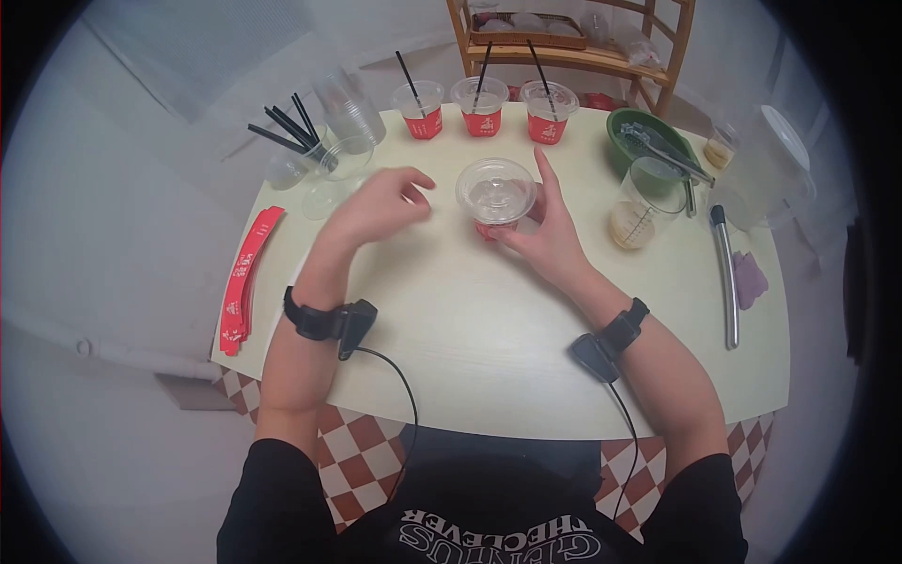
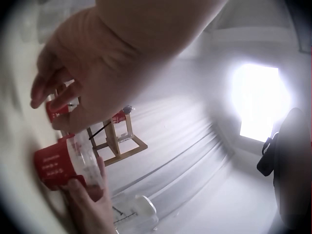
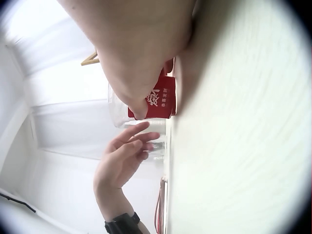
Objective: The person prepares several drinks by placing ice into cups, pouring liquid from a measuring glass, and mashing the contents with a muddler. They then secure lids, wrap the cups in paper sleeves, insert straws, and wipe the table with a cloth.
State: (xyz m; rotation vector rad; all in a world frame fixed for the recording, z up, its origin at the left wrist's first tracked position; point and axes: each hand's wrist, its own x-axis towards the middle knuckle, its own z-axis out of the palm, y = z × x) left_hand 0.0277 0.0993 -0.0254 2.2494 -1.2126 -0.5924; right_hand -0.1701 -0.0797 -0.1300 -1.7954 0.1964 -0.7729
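Observation:
A clear cup with a red sleeve and a clear lid (image 1: 496, 191) stands at the middle of the table. The right hand (image 1: 550, 230) grips it from the right, thumb on the red sleeve (image 3: 163, 100). To the cup's left hovers the left hand (image 1: 383, 204), apart from it, with loosely bent fingers and nothing held. The left wrist view shows the same red-sleeved cup (image 2: 56, 165) below the left hand (image 2: 80, 63).
Three red-sleeved cups (image 1: 482, 120) with black straws line the back edge. At left are stacked clear cups (image 1: 348, 108), black straws (image 1: 287, 127) and red sleeves (image 1: 246, 282). At right are a green bowl (image 1: 625, 150), a measuring cup (image 1: 644, 211), a metal rod (image 1: 728, 282) and a purple cloth (image 1: 749, 280).

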